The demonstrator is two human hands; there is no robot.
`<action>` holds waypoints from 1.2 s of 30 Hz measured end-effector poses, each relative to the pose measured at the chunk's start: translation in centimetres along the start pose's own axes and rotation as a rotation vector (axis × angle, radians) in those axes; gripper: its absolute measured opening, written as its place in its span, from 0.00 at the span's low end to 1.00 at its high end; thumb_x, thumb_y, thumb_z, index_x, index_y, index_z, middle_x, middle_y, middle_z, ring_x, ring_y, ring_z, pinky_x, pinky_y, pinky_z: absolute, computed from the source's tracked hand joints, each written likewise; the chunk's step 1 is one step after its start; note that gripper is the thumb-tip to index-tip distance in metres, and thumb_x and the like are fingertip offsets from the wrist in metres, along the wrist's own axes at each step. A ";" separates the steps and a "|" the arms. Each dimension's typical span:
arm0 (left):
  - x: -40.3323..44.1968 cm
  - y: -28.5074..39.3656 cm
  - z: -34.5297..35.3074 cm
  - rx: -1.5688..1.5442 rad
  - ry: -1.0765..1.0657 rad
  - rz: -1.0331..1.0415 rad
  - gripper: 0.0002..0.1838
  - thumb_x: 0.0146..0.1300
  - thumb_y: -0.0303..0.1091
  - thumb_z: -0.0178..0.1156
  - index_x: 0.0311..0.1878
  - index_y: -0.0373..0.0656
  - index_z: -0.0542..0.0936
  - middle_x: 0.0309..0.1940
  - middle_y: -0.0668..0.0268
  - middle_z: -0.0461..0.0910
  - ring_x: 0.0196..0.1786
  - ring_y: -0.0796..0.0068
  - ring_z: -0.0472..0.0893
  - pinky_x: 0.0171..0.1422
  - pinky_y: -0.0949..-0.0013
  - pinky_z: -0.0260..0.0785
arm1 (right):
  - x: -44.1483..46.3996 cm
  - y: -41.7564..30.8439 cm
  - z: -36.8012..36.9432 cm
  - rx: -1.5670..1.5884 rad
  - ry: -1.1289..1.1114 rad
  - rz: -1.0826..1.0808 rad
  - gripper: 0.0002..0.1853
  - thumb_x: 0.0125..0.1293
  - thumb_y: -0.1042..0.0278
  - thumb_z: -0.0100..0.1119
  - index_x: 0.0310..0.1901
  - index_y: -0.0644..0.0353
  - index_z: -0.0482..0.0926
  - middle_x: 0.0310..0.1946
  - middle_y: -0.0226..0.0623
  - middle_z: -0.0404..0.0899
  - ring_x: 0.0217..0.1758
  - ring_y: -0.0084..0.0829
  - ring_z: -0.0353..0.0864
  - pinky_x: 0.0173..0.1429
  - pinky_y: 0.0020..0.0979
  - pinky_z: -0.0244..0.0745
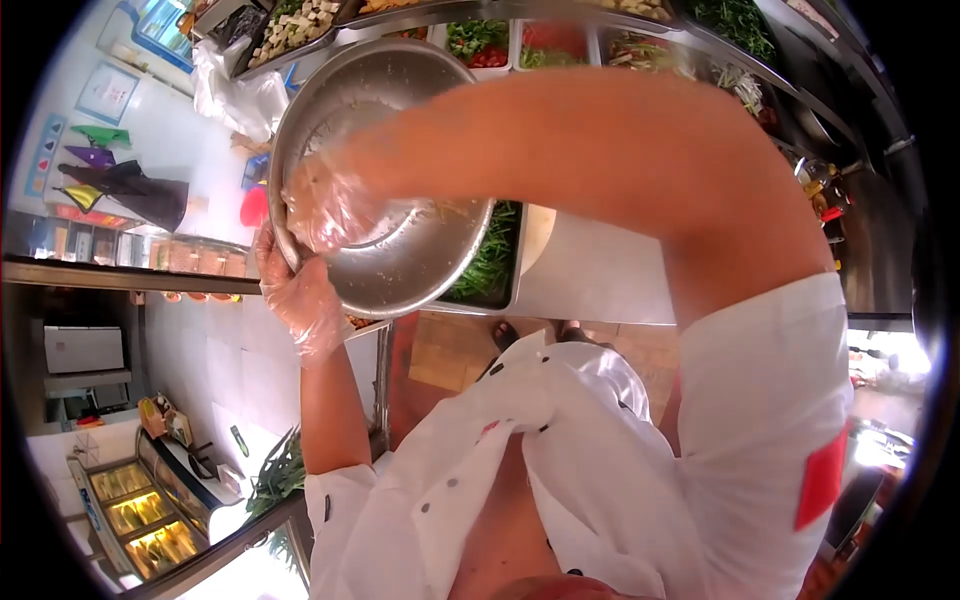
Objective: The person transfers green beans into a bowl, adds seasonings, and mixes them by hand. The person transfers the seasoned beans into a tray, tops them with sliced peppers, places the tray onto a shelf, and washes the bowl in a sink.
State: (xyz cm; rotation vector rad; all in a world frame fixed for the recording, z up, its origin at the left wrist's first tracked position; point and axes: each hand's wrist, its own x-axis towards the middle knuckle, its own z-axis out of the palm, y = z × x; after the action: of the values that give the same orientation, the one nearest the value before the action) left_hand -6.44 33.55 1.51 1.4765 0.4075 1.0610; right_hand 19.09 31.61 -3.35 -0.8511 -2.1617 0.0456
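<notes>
A large steel mixing bowl (420, 270) is tilted over the counter, with small wet bits stuck to its inner wall. My left hand (305, 305), in a clear plastic glove, grips the bowl's rim at the lower left. Inside the bowl, my right hand (328, 205), gloved the same way, is at the left part of the inner wall. Its fingers are blurred and partly hidden by the crinkled glove, so whether they hold anything does not show. My right forearm crosses above the bowl and hides part of it.
Behind the bowl are trays of cut vegetables (478, 42) and one of pale cubes (295, 30). A black tray of chopped greens (492, 255) lies under the bowl's right side. A white plastic bag (235, 95) hangs at upper left. The steel counter (600, 270) extends right.
</notes>
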 end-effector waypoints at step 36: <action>0.5 1.2 2.4 0.208 -0.081 -0.001 0.29 0.53 0.11 0.49 0.59 0.30 0.82 0.70 0.61 0.69 0.71 0.66 0.72 0.73 0.68 0.64 | 1.3 -11.8 -5.0 -0.579 -0.528 0.602 0.31 0.84 0.44 0.29 0.79 0.52 0.61 0.77 0.42 0.64 0.82 0.43 0.59 0.87 0.47 0.51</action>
State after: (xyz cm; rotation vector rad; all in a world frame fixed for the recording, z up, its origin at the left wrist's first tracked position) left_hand -4.68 32.27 3.08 1.6978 0.4724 0.9766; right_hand 15.30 22.05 4.46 -1.9929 -2.3358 -0.0653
